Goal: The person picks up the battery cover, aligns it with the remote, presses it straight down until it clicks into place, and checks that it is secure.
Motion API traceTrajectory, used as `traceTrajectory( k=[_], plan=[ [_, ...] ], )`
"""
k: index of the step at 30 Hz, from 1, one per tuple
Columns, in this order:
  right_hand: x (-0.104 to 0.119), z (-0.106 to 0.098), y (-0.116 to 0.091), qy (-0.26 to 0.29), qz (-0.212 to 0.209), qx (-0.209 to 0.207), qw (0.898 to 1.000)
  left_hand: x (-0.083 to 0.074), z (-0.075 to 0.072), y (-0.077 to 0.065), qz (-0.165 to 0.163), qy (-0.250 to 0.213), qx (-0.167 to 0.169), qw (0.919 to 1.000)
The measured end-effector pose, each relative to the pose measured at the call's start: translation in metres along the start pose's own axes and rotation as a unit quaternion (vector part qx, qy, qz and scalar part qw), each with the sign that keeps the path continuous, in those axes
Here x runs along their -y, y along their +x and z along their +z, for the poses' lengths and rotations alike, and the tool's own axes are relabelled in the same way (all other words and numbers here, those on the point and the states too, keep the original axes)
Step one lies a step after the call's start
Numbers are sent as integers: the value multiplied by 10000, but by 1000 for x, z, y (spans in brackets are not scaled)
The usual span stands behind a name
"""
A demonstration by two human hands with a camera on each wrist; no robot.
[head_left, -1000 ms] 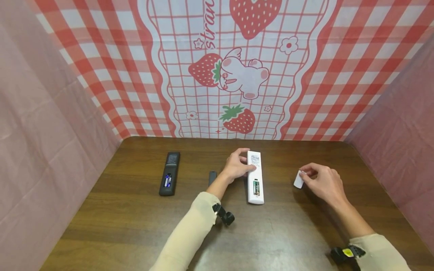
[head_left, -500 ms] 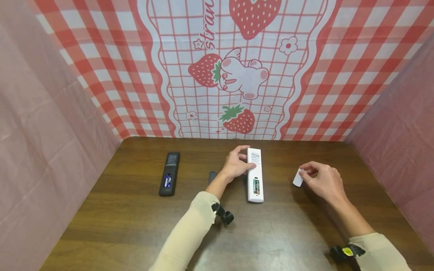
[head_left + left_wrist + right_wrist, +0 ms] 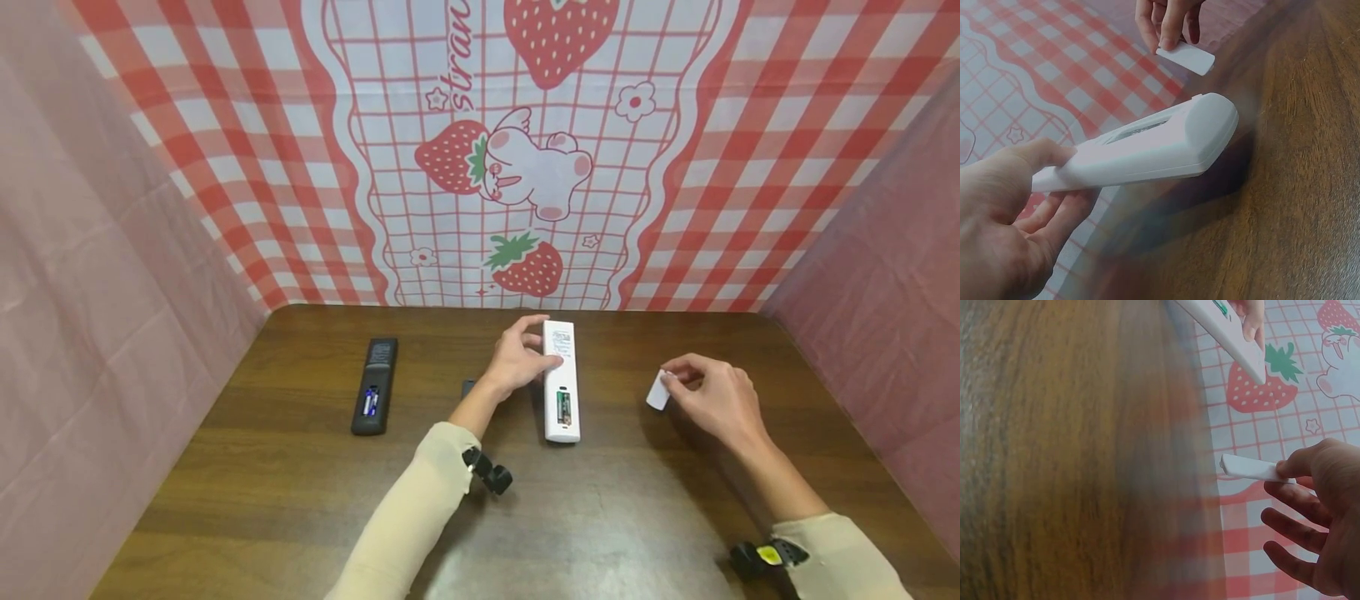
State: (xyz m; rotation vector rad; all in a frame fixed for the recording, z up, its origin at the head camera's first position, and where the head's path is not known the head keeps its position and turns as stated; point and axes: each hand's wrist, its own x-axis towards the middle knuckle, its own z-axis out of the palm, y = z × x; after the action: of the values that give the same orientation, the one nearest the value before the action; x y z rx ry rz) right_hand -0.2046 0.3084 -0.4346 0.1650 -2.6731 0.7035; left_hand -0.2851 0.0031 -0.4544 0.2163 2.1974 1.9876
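A white remote control [image 3: 560, 375] is gripped near its far end by my left hand [image 3: 517, 358], thumb on the upper face. Its back faces up, and batteries [image 3: 563, 408] lie in the uncovered compartment. The left wrist view shows the remote [image 3: 1147, 147] raised off the table, with fingers beneath it. My right hand [image 3: 716, 400] pinches a small white battery cover [image 3: 658, 390] between thumb and forefinger, to the right of the remote and apart from it. In the right wrist view the cover [image 3: 1254, 469] hangs in the air while the other fingers stay spread.
A black remote control [image 3: 375, 387] lies back up on the left of the wooden table [image 3: 285, 500], with blue batteries showing. A dark grey cover [image 3: 468, 387] is mostly hidden behind my left forearm. A checked strawberry cloth [image 3: 525, 167] rises behind the table.
My left hand has lifted the white remote slightly and moved it a little away from me. The right hand with the white cover has shifted very slightly up and left.
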Motion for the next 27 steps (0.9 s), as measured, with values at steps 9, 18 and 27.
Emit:
traceTrajectory(
  k=[9, 18, 27],
  plan=[
    [3, -4, 4, 55, -92, -91, 9999, -6, -6, 0, 72, 74, -84, 9999],
    [7, -11, 7, 112, -97, -137, 9998, -13, -11, 0, 166, 165, -157, 9996],
    [11, -11, 8, 197, -37, -106, 9997, -14, -14, 0, 226, 100, -157, 9996]
  ],
)
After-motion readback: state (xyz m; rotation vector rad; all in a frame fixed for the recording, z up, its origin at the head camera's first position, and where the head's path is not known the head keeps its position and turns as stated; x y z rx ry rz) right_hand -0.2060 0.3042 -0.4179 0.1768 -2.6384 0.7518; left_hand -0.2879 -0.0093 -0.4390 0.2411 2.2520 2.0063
